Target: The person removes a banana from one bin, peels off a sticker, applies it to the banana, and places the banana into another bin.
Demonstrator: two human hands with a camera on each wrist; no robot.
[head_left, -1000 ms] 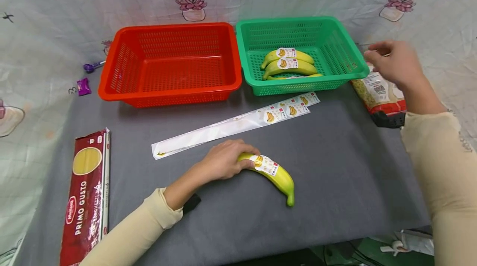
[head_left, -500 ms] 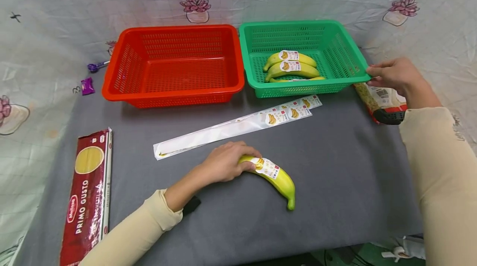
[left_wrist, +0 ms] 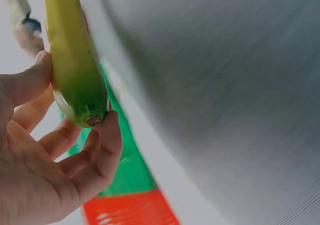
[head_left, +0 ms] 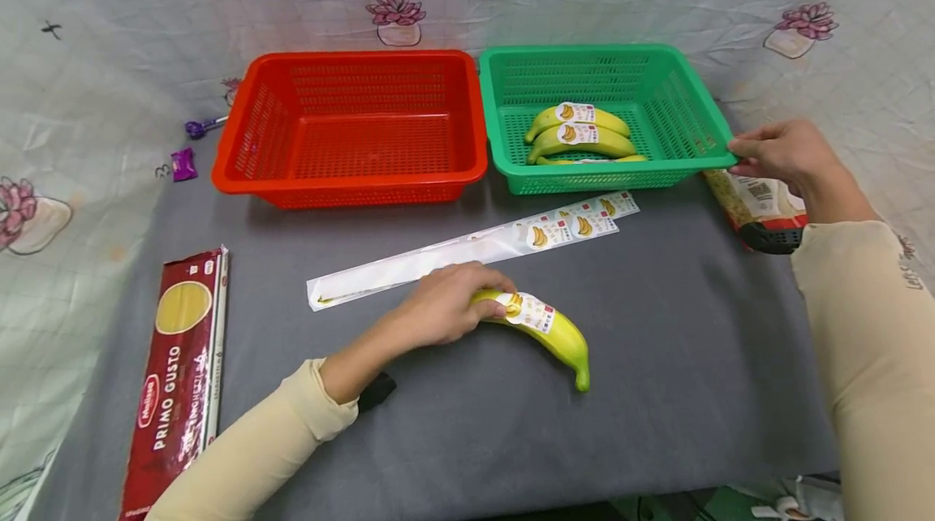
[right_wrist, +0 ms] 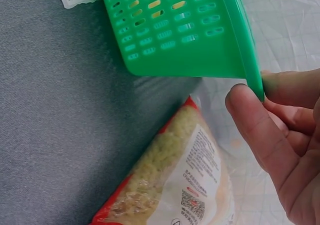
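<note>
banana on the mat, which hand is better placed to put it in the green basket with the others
Left, probably. The left hand already grips the banana at its stem end, while the right hand is busy pinching the green basket rim at its near right corner.

Soft, even light from overhead fills the scene, bright without harsh glare. Shadows are faint: a thin dark band under the red basket (head_left: 351,127) and green basket (head_left: 606,115), and a small one beneath the banana (head_left: 544,326) on the grey table (head_left: 657,342). The head view is sharp at its centre but bends outward at the edges, curving the backdrop cloth (head_left: 109,34) and stretching the sleeves. The left wrist view is soft throughout, its table surface streaked by motion blur and the banana (left_wrist: 72,55) too close to focus. The right wrist view is crisp, the pasta bag (right_wrist: 170,180) showing a mild sheen.
</note>
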